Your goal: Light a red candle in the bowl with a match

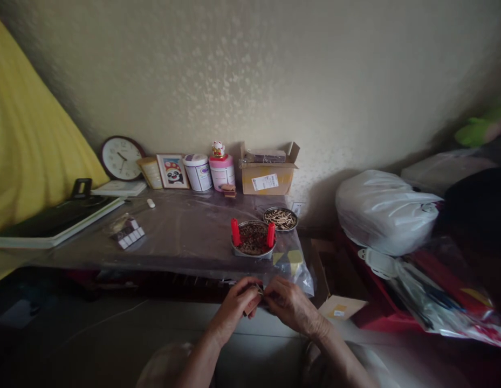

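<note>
In front of the table's near edge, my left hand grips a small brown matchbox. My right hand meets it from the right, fingers pinched together at the box's far end; whatever lies between them is too small to make out. Just beyond my hands stands a round metal dish of dark grainy filling, with two red candles upright in it. Behind it to the right is a bowl of matchsticks. More small matchboxes lie at the back by the pink-lidded can.
A plastic-wrapped pack of small boxes lies on the left of the table. Along the wall stand a clock, a framed panda picture, cans and a cardboard box. White bags crowd the right side.
</note>
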Demonstrator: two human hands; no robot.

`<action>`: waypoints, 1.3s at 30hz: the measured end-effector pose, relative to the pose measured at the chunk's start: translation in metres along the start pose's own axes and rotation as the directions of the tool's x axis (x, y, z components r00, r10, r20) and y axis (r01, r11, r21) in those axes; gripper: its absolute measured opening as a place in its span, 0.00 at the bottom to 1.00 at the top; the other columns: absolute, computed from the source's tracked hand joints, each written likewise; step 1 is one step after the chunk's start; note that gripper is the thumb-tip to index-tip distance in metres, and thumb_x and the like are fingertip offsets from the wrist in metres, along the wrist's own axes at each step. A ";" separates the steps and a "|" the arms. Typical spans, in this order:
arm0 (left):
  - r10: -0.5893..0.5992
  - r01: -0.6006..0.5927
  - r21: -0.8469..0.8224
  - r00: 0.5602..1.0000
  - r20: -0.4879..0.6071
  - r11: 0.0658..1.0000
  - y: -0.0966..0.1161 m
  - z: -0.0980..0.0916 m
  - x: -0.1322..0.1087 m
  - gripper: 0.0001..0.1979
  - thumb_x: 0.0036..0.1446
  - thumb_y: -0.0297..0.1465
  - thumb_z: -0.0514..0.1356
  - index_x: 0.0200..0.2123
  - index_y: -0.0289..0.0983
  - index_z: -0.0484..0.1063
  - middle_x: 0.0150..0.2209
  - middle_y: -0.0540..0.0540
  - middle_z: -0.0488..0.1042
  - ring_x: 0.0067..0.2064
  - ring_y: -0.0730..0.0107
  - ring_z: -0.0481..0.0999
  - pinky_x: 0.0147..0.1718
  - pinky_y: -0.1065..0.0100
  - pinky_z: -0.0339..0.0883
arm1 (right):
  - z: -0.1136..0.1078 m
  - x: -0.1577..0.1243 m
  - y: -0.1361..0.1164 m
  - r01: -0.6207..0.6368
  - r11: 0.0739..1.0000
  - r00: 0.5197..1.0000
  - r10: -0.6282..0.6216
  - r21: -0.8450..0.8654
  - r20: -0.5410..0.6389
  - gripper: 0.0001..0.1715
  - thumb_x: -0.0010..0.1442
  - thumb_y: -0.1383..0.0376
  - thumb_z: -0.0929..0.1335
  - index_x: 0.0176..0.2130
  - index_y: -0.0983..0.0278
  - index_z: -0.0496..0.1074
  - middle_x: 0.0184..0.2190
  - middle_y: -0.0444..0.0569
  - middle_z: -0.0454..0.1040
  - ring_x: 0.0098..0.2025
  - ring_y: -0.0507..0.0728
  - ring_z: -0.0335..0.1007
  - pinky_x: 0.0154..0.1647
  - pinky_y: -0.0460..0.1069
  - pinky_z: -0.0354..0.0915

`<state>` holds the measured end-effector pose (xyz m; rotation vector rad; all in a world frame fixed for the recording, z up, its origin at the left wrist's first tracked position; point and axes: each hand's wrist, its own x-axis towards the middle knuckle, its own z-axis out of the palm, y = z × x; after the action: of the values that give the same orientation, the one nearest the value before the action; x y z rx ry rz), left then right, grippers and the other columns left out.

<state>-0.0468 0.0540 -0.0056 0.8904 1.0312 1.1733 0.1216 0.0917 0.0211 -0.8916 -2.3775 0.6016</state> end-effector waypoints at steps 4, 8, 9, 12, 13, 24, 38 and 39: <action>0.035 -0.035 -0.036 0.999 -0.018 0.999 0.002 0.001 -0.001 0.10 0.55 0.35 0.58 0.39 0.37 0.72 0.22 0.55 0.66 0.21 0.75 0.63 0.20 0.70 0.56 | -0.001 0.001 0.002 0.006 0.999 0.997 -0.003 0.037 -0.075 0.07 0.58 0.73 0.64 0.32 0.63 0.70 0.29 0.46 0.72 0.33 0.53 0.69 0.34 0.46 0.64; 0.065 -0.068 -0.062 0.997 -0.044 0.996 0.007 0.002 -0.002 0.10 0.54 0.36 0.59 0.38 0.38 0.73 0.26 0.52 0.71 0.22 0.76 0.64 0.21 0.70 0.56 | -0.006 0.001 0.001 -0.019 0.996 0.985 0.033 0.083 -0.167 0.06 0.59 0.70 0.64 0.32 0.63 0.70 0.28 0.46 0.71 0.30 0.52 0.68 0.30 0.46 0.64; 0.071 -0.074 -0.066 0.996 -0.053 0.995 0.008 0.002 -0.002 0.10 0.54 0.36 0.59 0.38 0.38 0.73 0.27 0.52 0.71 0.23 0.76 0.64 0.21 0.70 0.57 | -0.007 0.001 0.001 -0.020 0.995 0.982 0.038 0.094 -0.186 0.06 0.60 0.70 0.64 0.32 0.63 0.70 0.28 0.45 0.70 0.29 0.52 0.68 0.29 0.46 0.64; 0.084 -0.090 -0.070 0.993 -0.078 0.993 0.010 0.002 -0.003 0.10 0.55 0.36 0.59 0.38 0.39 0.72 0.27 0.52 0.72 0.23 0.75 0.65 0.22 0.70 0.57 | -0.007 0.001 0.000 0.008 0.995 0.975 0.014 0.096 -0.223 0.07 0.61 0.70 0.63 0.32 0.62 0.69 0.28 0.46 0.69 0.29 0.52 0.68 0.30 0.46 0.64; 0.086 -0.092 -0.069 0.993 -0.084 0.993 0.010 0.002 -0.003 0.10 0.55 0.36 0.59 0.39 0.39 0.72 0.27 0.52 0.71 0.23 0.75 0.65 0.22 0.70 0.58 | -0.007 0.001 0.000 0.021 0.996 0.974 -0.001 0.087 -0.224 0.07 0.60 0.70 0.63 0.32 0.62 0.69 0.29 0.46 0.69 0.30 0.52 0.68 0.30 0.46 0.64; 0.081 -0.086 -0.059 0.994 -0.075 0.995 0.004 0.008 0.001 0.11 0.55 0.38 0.59 0.38 0.37 0.72 0.20 0.55 0.66 0.22 0.75 0.62 0.21 0.71 0.57 | 0.001 0.001 -0.006 0.125 0.988 0.973 -0.104 0.093 -0.204 0.07 0.62 0.71 0.63 0.34 0.61 0.69 0.31 0.47 0.71 0.33 0.53 0.69 0.34 0.46 0.66; 0.146 -0.201 -0.275 0.967 -0.207 0.940 -0.004 0.009 0.012 0.11 0.52 0.39 0.60 0.37 0.39 0.72 0.25 0.51 0.72 0.26 0.71 0.68 0.26 0.70 0.60 | 0.012 0.003 -0.002 -0.002 0.956 0.908 0.124 0.292 -0.400 0.11 0.61 0.56 0.66 0.41 0.59 0.69 0.36 0.50 0.77 0.39 0.58 0.76 0.39 0.50 0.74; 0.160 -0.221 -0.275 0.961 -0.226 0.936 -0.004 0.009 0.013 0.11 0.51 0.39 0.61 0.36 0.40 0.72 0.27 0.51 0.73 0.29 0.69 0.70 0.29 0.69 0.62 | 0.013 0.003 -0.004 0.008 0.976 0.922 0.077 0.217 -0.380 0.13 0.61 0.57 0.67 0.45 0.58 0.69 0.38 0.50 0.77 0.40 0.59 0.77 0.41 0.50 0.74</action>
<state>-0.0361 0.0656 -0.0086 0.6520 0.9082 1.5639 0.1100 0.0881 0.0140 -0.8669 -1.9065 0.6180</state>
